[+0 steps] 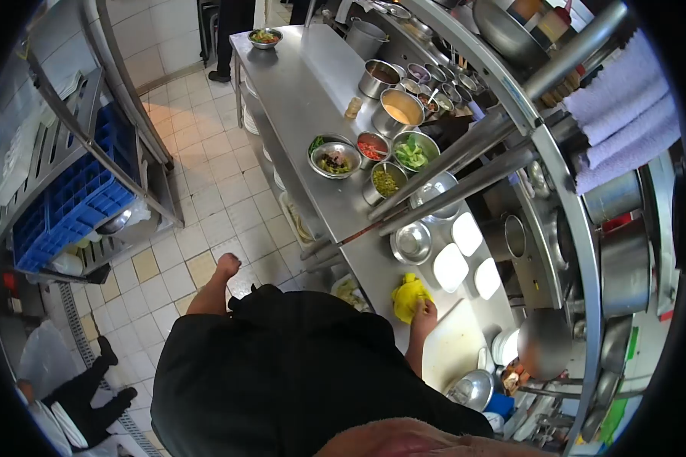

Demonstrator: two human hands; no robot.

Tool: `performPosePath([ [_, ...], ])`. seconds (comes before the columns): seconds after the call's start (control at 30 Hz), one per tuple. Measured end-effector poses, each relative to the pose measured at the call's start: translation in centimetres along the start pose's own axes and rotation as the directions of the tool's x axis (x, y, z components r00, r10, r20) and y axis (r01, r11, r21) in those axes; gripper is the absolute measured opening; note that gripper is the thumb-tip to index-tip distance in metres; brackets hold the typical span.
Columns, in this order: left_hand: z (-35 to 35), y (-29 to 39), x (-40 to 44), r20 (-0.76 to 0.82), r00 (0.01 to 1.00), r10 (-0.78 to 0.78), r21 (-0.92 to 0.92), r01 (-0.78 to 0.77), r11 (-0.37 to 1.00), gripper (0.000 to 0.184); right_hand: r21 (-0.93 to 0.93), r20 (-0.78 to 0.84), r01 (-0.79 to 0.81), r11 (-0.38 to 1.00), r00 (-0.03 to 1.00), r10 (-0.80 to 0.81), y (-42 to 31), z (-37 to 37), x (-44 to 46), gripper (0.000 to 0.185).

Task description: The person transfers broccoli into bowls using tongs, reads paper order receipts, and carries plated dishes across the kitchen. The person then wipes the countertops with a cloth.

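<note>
A bright yellow cloth (409,297) lies bunched on the steel counter, and my right hand (424,312) grips its near edge. Just below that hand is a white cutting board (456,343). Above the cloth stands a metal bowl (411,243), with several white square dishes (450,267) to its right. My left hand (229,265) hangs over the tiled floor, away from the counter. Its fingers look curled closed, and nothing shows in them.
Farther along the counter (282,72) are bowls of salad (334,161), red pieces (373,146), green leaves (412,153) and an orange liquid (402,108). Metal shelf rails (465,179) cross above it. Blue crates (76,202) sit on a left rack. Other people's legs (91,381) show.
</note>
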State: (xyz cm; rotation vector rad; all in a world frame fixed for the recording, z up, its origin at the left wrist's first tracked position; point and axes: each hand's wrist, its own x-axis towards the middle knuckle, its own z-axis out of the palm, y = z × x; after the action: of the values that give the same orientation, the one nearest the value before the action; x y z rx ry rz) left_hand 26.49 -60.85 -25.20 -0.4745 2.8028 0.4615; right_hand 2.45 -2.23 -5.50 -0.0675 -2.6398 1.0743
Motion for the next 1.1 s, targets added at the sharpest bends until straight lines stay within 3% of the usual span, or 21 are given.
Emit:
performPosePath([
  [0.07,-0.4,-1.0,1.5,-0.121,0.983,0.140,-0.010,-0.142,0.990,0.019,-0.341,0.124,0.199,0.919,0.978,-0.165,-2.0,1.9,-2.8,0.044],
  [0.1,-2.0,0.2,1.2,0.075,0.989,-0.126,-0.483,0.146,0.863,0.022,-0.371,0.145,0.165,0.914,0.982,-0.119,-2.8,2.4,-4.1,0.059],
  [0.13,-3.4,1.2,1.0,0.262,0.888,-0.378,-0.776,0.426,0.465,0.028,-0.409,0.122,0.180,0.895,0.982,-0.142,-3.1,2.9,-4.9,0.061],
  [0.2,-4.4,0.6,0.1,0.381,0.861,-0.337,-0.718,0.506,0.478,0.030,-0.488,0.080,0.203,0.849,0.979,-0.188,-3.2,3.2,-5.3,0.065],
  [0.23,-3.1,-1.0,-0.7,0.224,0.955,-0.194,-0.682,0.296,0.669,0.028,-0.473,0.066,0.208,0.856,0.977,-0.201,-2.9,3.2,-5.2,0.066],
  [0.27,-1.6,-2.7,-1.2,0.201,0.971,-0.126,-0.633,0.227,0.740,0.025,-0.460,0.055,0.215,0.861,0.975,-0.214,-2.7,3.2,-5.3,0.066],
  [0.37,4.0,-9.0,-3.7,0.333,0.941,0.052,-0.311,0.057,0.949,0.018,-0.531,0.014,0.020,0.847,1.000,-0.015,-6.0,3.4,-5.1,0.065],
  [0.4,3.0,-9.6,-5.3,0.402,0.912,0.080,-0.061,-0.061,0.996,0.015,-0.549,-0.008,-0.086,0.831,0.995,0.097,-7.9,3.4,-5.0,0.064],
  [0.47,0.1,-10.2,-8.8,0.585,0.810,0.039,-0.057,-0.007,0.998,0.014,-0.569,-0.046,-0.189,0.800,0.979,0.199,-9.3,4.0,-5.0,0.065],
  [0.5,0.2,-9.7,-10.8,0.552,0.744,-0.375,-0.333,0.610,0.719,0.017,-0.562,-0.061,-0.213,0.800,0.974,0.216,-10.0,4.3,-5.3,0.064],
  [0.53,-0.6,-10.0,-11.5,0.596,0.733,-0.327,-0.213,0.537,0.816,0.019,-0.577,-0.071,-0.203,0.791,0.977,0.199,-9.9,4.5,-6.0,0.063],
  [0.6,8.0,-16.0,-12.1,0.700,0.696,-0.159,-0.427,0.587,0.688,0.019,-0.602,-0.084,-0.168,0.781,0.986,0.147,-9.9,5.4,-6.5,0.063],
  [0.7,8.1,-14.5,-13.5,0.449,0.862,-0.235,-0.428,0.438,0.791,0.020,-0.604,-0.088,-0.160,0.781,0.987,0.135,-10.2,6.1,-7.4,0.057],
  [0.8,9.7,-13.2,-12.0,0.255,0.939,-0.230,-0.367,0.314,0.876,0.024,-0.575,-0.030,-0.111,0.810,0.993,0.115,-12.7,7.4,-7.6,0.056],
  [0.9,3.1,-11.4,-11.7,0.264,0.963,-0.057,-0.616,0.214,0.758,0.027,-0.504,0.099,-0.060,0.861,0.987,0.127,-14.2,8.3,-8.0,0.054],
  [0.97,2.6,-10.6,-7.9,0.395,0.874,-0.282,-0.686,0.485,0.542,0.027,-0.416,0.136,0.010,0.909,0.989,0.051,-12.7,10.7,-8.3,0.051],
  [1.0,2.7,-10.4,-6.2,0.471,0.800,-0.372,-0.696,0.596,0.401,0.027,-0.224,0.206,-0.164,0.961,0.955,0.212,-13.5,12.0,-8.5,0.051],
  [1.03,2.0,-10.1,-4.4,0.216,0.947,-0.239,-0.529,0.319,0.786,0.028,-0.088,0.327,-0.210,0.974,0.917,0.227,-13.7,13.7,-8.3,0.047],
  [1.07,1.1,-9.8,-2.0,0.023,1.000,0.015,-0.201,-0.010,0.980,0.028,0.228,0.586,-0.551,0.802,0.736,0.339,-16.9,14.4,-8.3,0.043],
  [1.1,-1.3,-7.4,-0.4,-0.060,0.974,-0.221,-0.641,0.132,0.756,0.030,0.210,0.675,-0.725,0.656,0.593,0.439,-19.2,15.8,-8.5,0.038],
])
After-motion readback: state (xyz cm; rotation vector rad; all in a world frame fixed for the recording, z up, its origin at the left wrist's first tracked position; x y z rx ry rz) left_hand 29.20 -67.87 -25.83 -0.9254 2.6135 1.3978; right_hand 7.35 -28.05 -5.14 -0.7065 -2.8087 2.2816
